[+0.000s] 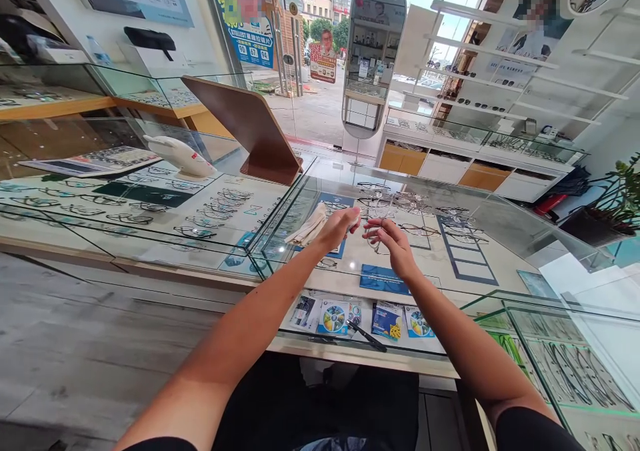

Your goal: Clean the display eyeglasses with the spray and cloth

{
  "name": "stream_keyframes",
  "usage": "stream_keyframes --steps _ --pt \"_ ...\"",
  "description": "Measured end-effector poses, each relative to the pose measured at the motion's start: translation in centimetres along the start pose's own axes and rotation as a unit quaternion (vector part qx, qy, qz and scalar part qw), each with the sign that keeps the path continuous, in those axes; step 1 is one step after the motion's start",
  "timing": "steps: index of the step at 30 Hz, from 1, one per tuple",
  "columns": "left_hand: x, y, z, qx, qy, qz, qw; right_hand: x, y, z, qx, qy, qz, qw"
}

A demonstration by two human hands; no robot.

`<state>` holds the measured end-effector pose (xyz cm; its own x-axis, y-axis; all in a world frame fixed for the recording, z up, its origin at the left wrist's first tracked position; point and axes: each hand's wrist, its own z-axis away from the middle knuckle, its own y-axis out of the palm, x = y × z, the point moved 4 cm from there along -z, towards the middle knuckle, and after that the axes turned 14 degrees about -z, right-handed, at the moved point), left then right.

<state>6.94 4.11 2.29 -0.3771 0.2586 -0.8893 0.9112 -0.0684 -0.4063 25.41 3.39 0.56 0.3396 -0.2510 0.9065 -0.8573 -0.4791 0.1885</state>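
Observation:
Above the glass counter, my left hand (343,227) is closed, thumb on top; what it grips, if anything, is too small to make out. Just to its right, my right hand (395,241) has bent fingers held apart, pointing toward the left one. The two hands do not touch. A crumpled beige cloth (307,229) shows beside my left hand. Thin eyeglass frames (383,203) spread over the counter behind both hands. Below them is a blue card (384,279).
A brown tilted board (245,121) and a white hand-shaped stand (183,157) rise at the left. Glass cases with glasses flank the counter. A black pen (367,336) and leaflets (334,317) show near the front edge. An oval mirror (373,51) stands beyond.

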Motion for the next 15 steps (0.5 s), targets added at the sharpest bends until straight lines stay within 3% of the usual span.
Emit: stream_keyframes --steps 4,9,12,15 --pt "-0.2 0.5 0.1 0.040 0.040 -0.047 0.997 0.0 -1.0 -0.5 -0.036 0.007 -0.005 0.999" --pt "-0.1 1.5 0.3 0.074 0.063 -0.084 0.992 0.0 -1.1 -0.5 -0.036 0.009 0.002 0.999" --pt "-0.2 1.4 0.3 0.057 0.064 -0.086 0.993 -0.1 -1.1 -0.5 -0.042 0.006 0.004 0.999" --pt "0.1 0.4 0.1 0.003 0.052 -0.078 0.996 -0.1 -1.2 -0.5 -0.043 0.009 0.000 0.999"
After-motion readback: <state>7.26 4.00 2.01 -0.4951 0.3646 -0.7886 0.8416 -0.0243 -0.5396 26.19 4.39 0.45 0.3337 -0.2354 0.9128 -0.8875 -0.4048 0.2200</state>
